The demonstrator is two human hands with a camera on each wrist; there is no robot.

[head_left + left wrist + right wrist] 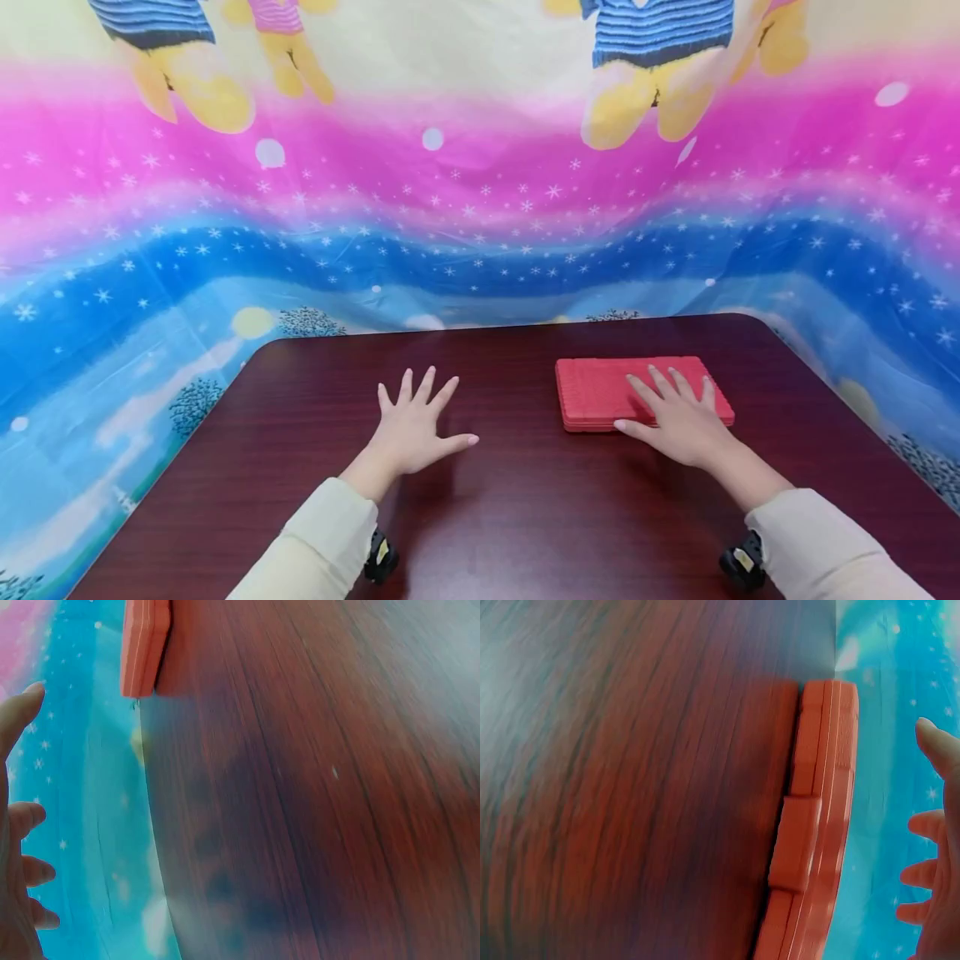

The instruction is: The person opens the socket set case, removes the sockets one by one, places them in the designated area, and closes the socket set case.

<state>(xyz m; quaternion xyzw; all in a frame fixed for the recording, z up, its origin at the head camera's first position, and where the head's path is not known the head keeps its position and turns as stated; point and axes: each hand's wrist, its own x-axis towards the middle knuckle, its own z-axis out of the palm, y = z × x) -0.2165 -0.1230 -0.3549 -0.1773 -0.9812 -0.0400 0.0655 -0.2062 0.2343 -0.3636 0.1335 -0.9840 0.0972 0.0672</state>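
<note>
ok so head camera first: there's a dark reddish-brown wood-grain table [495, 533] with rounded corners, and a shiny pink, blue and cream printed cloth [480, 183] hangs behind it and down both sides. Toward the far edge, on the right, lies a red flat rectangular plastic-looking case [600, 387]. The person has both bare hands out, backs up. The left hand [411, 429] is spread wide above bare wood, thumb pointing toward the case but well apart from it. The right hand [684, 425] is spread too, fingers over the near right part of the case. Both arms are in cream cloth sleeves [318, 533], each with a small black gadget [381, 557] by the cuff

Left wrist camera: thumb and three fingertips come in at the left, apart from each other. One end of the case pokes in at the top, flat on the table

Right wrist camera: the case's long side runs up the middle, seam lines and a raised red rectangular tab [795, 844] showing. There's blue cloth visible between it and the fingers, so the hand looks to hover rather than touch
</note>
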